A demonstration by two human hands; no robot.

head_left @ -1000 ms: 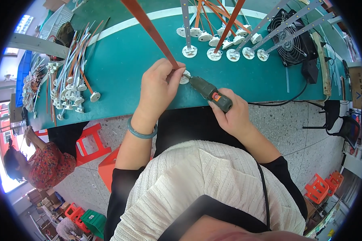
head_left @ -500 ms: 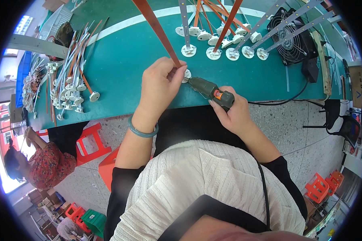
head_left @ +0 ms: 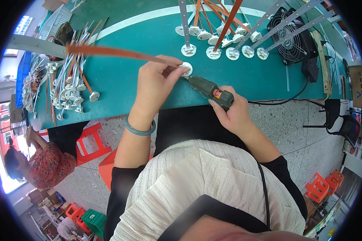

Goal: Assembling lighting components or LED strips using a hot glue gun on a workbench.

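Observation:
My left hand (head_left: 157, 86) grips a long orange strip (head_left: 108, 52) at its end, where a white round socket (head_left: 186, 69) is fixed. The strip lies nearly level, pointing left over the green table (head_left: 120, 84). My right hand (head_left: 233, 112) is closed around a dark green electric screwdriver (head_left: 207, 89) with an orange switch. Its tip is pressed against the white socket beside my left fingers.
A row of grey and orange strips with white sockets (head_left: 225, 48) fans out at the table's back. A pile of similar pieces (head_left: 68, 88) lies at the left. A black fan (head_left: 295, 40) stands at the right. Another person (head_left: 36, 160) sits at lower left beside red stools (head_left: 90, 140).
The orange strip in my left hand has swung from pointing up and away to lying almost level toward the left. The screwdriver stays against the socket.

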